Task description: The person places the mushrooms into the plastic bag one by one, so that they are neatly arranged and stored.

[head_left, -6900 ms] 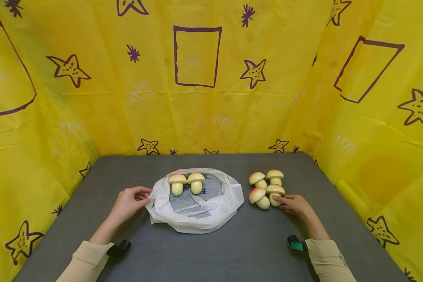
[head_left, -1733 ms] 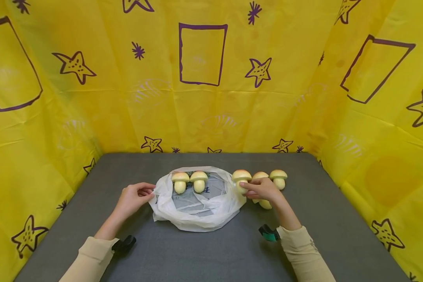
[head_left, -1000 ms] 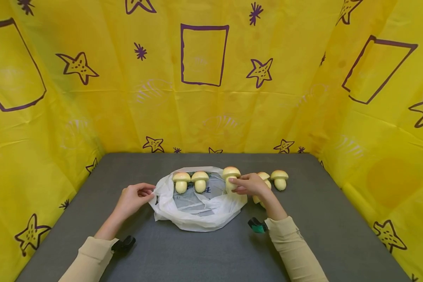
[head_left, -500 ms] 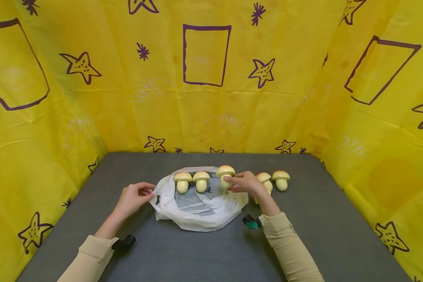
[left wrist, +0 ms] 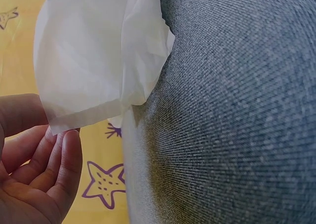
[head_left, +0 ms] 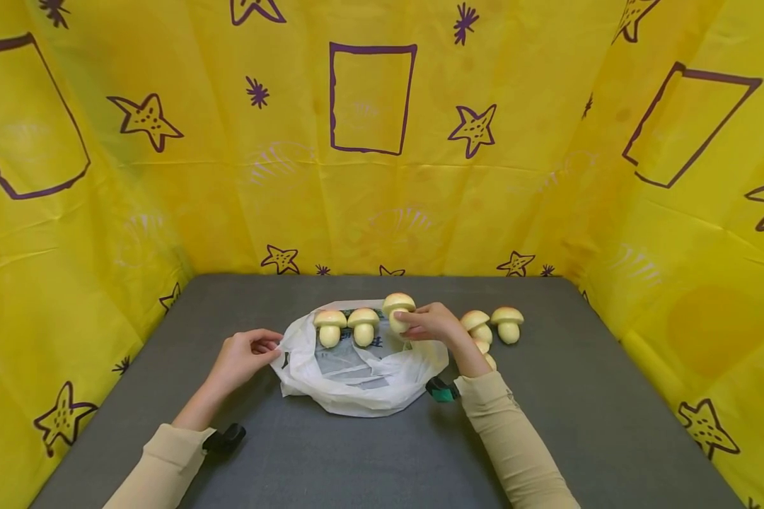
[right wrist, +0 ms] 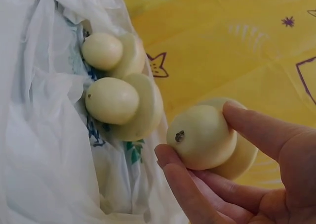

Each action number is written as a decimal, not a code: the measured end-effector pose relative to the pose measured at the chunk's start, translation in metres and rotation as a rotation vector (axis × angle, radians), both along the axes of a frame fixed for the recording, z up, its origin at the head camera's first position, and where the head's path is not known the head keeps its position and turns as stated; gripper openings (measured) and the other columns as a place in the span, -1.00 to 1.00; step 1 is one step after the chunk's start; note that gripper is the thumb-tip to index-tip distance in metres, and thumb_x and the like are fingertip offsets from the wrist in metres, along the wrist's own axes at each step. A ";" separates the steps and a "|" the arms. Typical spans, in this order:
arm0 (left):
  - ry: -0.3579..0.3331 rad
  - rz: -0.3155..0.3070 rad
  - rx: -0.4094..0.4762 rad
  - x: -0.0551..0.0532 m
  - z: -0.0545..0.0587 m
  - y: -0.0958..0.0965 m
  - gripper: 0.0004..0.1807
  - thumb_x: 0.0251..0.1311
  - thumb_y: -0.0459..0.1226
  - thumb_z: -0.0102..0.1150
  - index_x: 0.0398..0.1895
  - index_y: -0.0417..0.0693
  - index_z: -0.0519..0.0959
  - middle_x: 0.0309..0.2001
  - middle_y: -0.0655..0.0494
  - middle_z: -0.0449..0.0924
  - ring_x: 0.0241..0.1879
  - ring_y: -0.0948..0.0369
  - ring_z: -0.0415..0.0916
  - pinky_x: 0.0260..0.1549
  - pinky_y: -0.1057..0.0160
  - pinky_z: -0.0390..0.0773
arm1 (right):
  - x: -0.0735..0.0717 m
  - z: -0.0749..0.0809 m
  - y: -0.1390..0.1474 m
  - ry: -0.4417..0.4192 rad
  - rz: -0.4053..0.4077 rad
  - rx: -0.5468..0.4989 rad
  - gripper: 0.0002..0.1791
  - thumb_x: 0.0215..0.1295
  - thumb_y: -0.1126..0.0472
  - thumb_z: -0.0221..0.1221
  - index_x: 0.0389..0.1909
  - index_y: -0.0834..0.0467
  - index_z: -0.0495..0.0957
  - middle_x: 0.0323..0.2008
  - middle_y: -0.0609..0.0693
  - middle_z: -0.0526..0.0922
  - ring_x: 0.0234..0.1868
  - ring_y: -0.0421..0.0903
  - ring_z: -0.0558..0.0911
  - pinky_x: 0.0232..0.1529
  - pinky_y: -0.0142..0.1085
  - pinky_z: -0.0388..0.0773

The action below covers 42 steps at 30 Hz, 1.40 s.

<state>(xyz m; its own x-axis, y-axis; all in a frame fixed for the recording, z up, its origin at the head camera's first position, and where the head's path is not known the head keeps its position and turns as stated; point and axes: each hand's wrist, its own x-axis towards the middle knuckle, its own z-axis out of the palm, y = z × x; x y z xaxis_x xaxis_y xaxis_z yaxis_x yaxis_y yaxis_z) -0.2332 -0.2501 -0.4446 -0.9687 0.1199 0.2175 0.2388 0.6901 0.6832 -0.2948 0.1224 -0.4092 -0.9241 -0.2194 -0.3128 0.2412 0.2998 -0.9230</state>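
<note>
My left hand [head_left: 243,359] pinches the left edge of a white plastic bag [head_left: 363,404], which lies with its mouth spread wide; the left wrist view shows the bag's edge [left wrist: 84,110] between thumb and fingers. Two toy mushrooms, a left one [head_left: 330,329] and a right one [head_left: 363,327], lie side by side inside the bag at its far side. Over the bag's far right part, my right hand [head_left: 438,326] holds another mushroom [head_left: 397,305] by its stem, cap away from me. In the right wrist view this mushroom [right wrist: 200,137] is apart from the two in the bag.
Right of the bag, three more mushrooms lie on the dark table [head_left: 331,466]: one [head_left: 476,325] at the back, another [head_left: 507,325] beside it, and a nearer one [head_left: 484,348] partly hidden by my right forearm. Yellow patterned cloth [head_left: 382,212] encloses the back and sides.
My right hand has taken one mushroom from the group on the right and carried it left over the bag, lifting it slightly. My left hand keeps its hold on the bag's edge.
</note>
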 end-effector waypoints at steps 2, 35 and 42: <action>-0.003 0.002 0.000 0.000 0.000 0.000 -0.76 0.07 -0.33 0.32 -0.15 -0.15 0.66 -0.35 0.03 0.67 -0.39 0.21 0.56 -0.44 0.40 0.53 | -0.002 0.000 -0.002 -0.002 0.001 -0.008 -0.43 0.17 0.02 0.28 0.00 0.43 0.53 -0.31 0.13 0.70 -0.14 0.10 0.70 0.02 -0.06 0.53; 0.021 0.008 -0.006 -0.001 -0.002 -0.002 -0.76 0.06 -0.33 0.33 -0.16 -0.12 0.67 -0.36 0.05 0.67 -0.41 0.23 0.57 -0.44 0.40 0.53 | -0.016 -0.027 -0.018 -0.046 -0.133 0.029 -0.47 0.10 0.08 0.34 -0.14 0.46 0.48 -0.40 0.20 0.70 -0.40 -0.02 0.73 -0.20 -0.19 0.64; 0.025 0.007 -0.004 -0.001 -0.002 -0.001 -0.77 0.05 -0.33 0.34 -0.17 -0.13 0.67 -0.37 0.06 0.67 -0.41 0.23 0.57 -0.44 0.40 0.53 | -0.010 -0.027 -0.018 -0.014 -0.135 0.082 -0.48 0.10 0.05 0.34 -0.17 0.44 0.51 -0.35 0.28 0.70 -0.35 0.04 0.74 -0.25 -0.20 0.64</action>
